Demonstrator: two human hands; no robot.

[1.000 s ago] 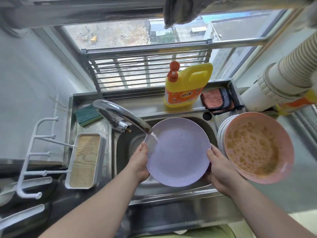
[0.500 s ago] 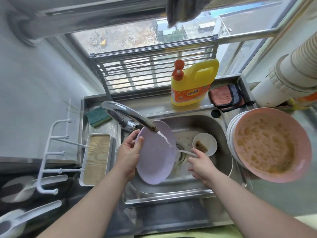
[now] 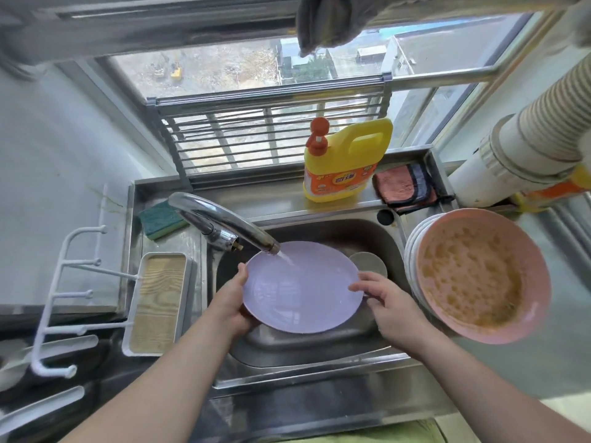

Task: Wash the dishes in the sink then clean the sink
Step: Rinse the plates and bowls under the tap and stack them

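Plate (image 3: 300,287) under the running tap (image 3: 224,223), over the sink (image 3: 319,353)

Left hand (image 3: 228,302) grips the plate's left rim, thumb on top; right hand (image 3: 388,303) touches the right rim with loosely spread fingers, and I cannot tell if it is gripping. Water hits the plate's upper part. Right of the sink, a dirty pink bowl (image 3: 479,279) tops a stack; behind the sink stand a yellow bottle (image 3: 347,161) and a sponge (image 3: 163,219)

One wide-angle head view looks forward and steeply down from close above the sink (image 3: 319,356). It faces the window (image 3: 224,68) behind the basin; straight lines bow toward the edges. Both forearms enter from the bottom edge.
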